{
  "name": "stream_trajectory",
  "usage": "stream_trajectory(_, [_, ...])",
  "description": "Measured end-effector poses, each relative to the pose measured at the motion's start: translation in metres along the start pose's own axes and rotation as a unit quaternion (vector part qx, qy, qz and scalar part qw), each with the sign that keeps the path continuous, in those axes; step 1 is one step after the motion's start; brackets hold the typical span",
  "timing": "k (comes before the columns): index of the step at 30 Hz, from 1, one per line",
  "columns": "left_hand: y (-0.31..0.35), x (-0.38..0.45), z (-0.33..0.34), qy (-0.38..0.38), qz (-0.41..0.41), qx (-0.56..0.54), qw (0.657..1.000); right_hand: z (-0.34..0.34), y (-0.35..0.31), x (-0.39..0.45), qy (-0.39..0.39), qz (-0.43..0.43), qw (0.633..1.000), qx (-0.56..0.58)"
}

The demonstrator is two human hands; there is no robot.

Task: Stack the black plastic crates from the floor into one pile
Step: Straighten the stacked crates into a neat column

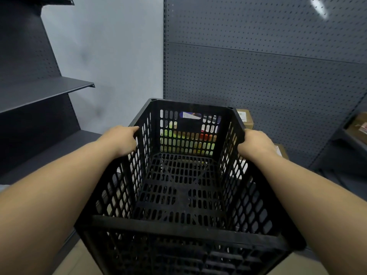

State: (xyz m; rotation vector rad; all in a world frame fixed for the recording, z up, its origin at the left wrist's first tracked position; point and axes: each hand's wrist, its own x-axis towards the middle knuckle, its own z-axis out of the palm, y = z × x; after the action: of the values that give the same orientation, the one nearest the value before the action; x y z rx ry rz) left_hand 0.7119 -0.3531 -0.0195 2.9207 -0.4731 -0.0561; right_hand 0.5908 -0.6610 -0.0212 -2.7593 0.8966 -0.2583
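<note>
A black plastic crate [178,191] with slotted walls and floor fills the middle of the view, its open top facing me. My left hand [121,140] grips its left rim and my right hand [256,144] grips its right rim. The crate is empty inside. Below its near wall, more black slotted plastic [178,257] shows, apparently another crate underneath; I cannot tell whether the two touch.
Dark metal shelves [45,90] stand at the left, a grey pegboard panel [258,66] behind. Cardboard boxes [245,118] and colourful packages sit on the floor beyond the crate. Another shelf holding a box [357,126] is at the right edge. Tan floor shows below.
</note>
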Motion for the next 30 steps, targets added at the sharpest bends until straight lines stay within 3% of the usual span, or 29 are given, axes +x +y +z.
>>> stream_trajectory(23, [0.012,0.048,0.0,0.003,-0.011,-0.001,1.0,0.005,-0.015,0.045,-0.002,0.016,1.0,-0.018])
stream_trajectory(30, [0.013,0.039,0.013,0.031,-0.013,0.058,0.998,0.013,-0.014,0.034,-0.005,0.026,0.998,-0.061])
